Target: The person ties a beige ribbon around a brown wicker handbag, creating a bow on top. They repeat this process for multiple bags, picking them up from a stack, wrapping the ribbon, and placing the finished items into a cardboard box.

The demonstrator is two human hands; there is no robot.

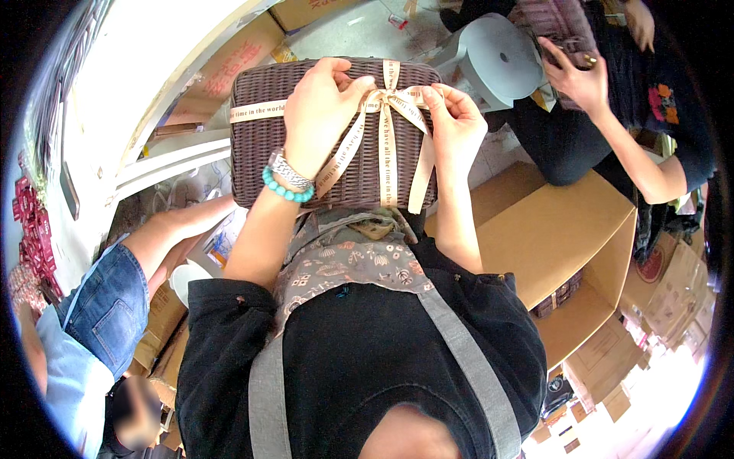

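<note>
A dark brown woven basket [355, 166], rectangular and closed on top, lies before me at my apron. Pale printed ribbon [388, 149] crosses it both ways and is tied in a bow [385, 98] near its upper right. My left hand [322, 109], with a turquoise bead bracelet on the wrist, rests over the basket left of the bow; its thumb and fingers are at the left side of the bow, and their grip is partly hidden. My right hand [457, 123] pinches the bow's right loop between thumb and fingers. Two ribbon tails hang down over the weave.
An open cardboard box [550, 241] stands at the right with another ribboned basket [559, 298] inside. Beyond it, a person [579, 86] handles a dark woven item beside a grey round-topped stool [504, 57]. Another person in denim shorts [109, 315] is at the left. More cartons [246, 63] stand around.
</note>
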